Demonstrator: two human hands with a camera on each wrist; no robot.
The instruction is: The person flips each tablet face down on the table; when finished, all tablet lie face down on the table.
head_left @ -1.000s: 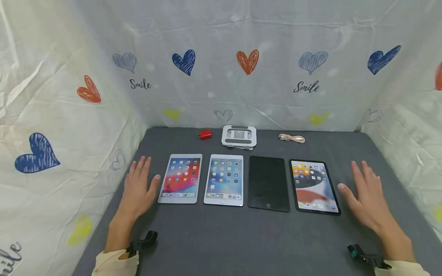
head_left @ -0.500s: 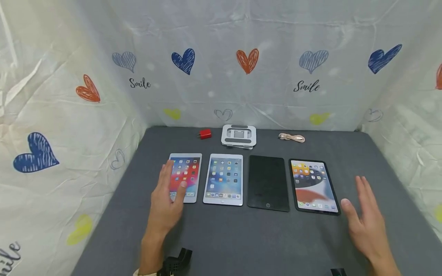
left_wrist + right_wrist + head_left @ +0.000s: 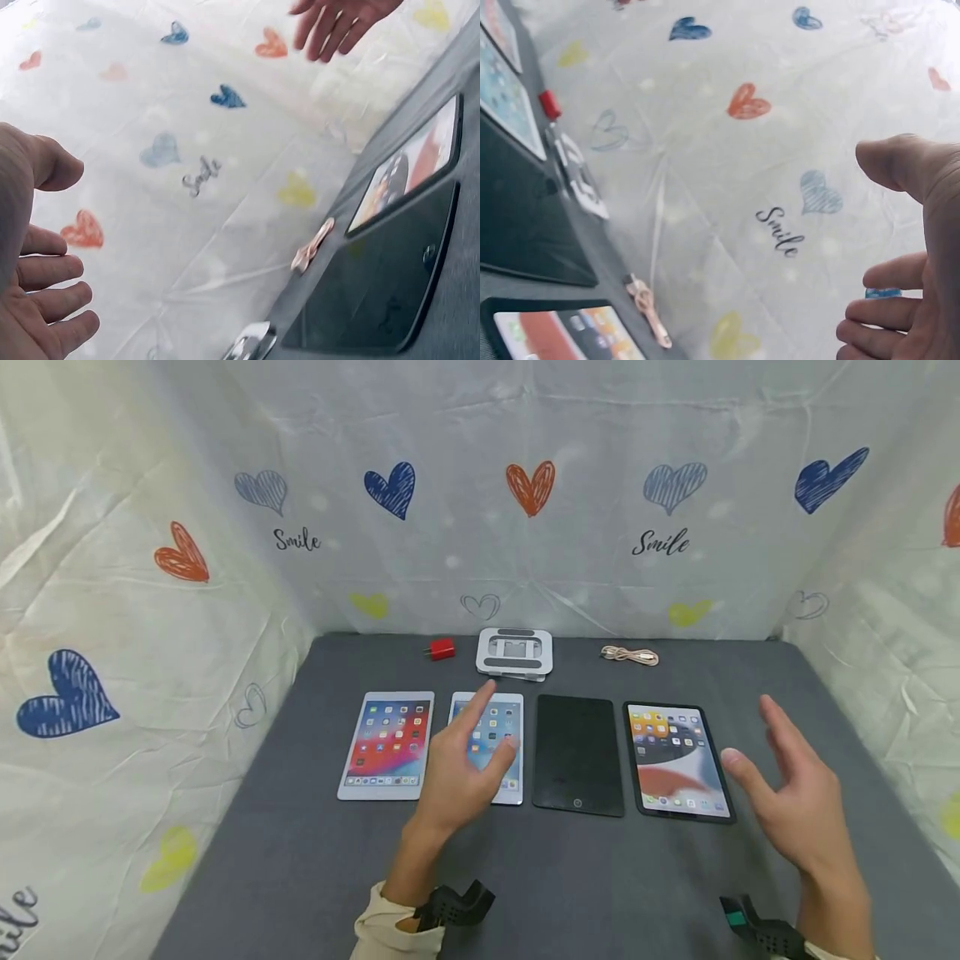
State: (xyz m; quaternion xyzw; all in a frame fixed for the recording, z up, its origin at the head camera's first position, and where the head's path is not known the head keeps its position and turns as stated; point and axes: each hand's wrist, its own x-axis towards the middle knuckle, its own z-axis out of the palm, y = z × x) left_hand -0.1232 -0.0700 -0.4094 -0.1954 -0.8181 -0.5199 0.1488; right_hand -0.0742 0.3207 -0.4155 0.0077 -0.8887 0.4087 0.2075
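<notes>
1. Tablet with red-and-blue screen (image 3: 388,747): lay flat, face-up, leftmost of four in a row on grey cloth (image 3: 600,877). Risked a sideways nudge, probably from a low leftward sweep.
2. Red charger (image 3: 442,648): lay behind the gap between first and second tablets. Low risk, judging by position.
3. Blue-screen tablet (image 3: 497,724): lay second, partly hidden by left hand (image 3: 457,777) in head view. Likeliest trouble: stray screen tap or shove, caused by dropping fingers carelessly.
4. Left hand: hovered over blue-screen tablet, looked raised in left wrist view; thumb spread, fingers relaxed to nearly straight, held nothing.
5. Silver stand (image 3: 514,666): lay folded behind second and third tablets. Might have been clipped by overreaching fingertips.
6. Dark tablet (image 3: 577,752): lay third, screen unlit, narrow gaps both sides. Could have been struck by a neighbour pushed sideways.
7. Bundled cable (image 3: 632,656): lay behind third and fourth tablets; snag unlikely.
8. Black-framed tablet (image 3: 681,764): lay rightmost, screen lit, slightly skewed. Risked a bump from right hand (image 3: 802,802), if brought inward too low.
9. Right hand: hung just right of black-framed tablet, thumb wide, fingers extended, held nothing.
</notes>
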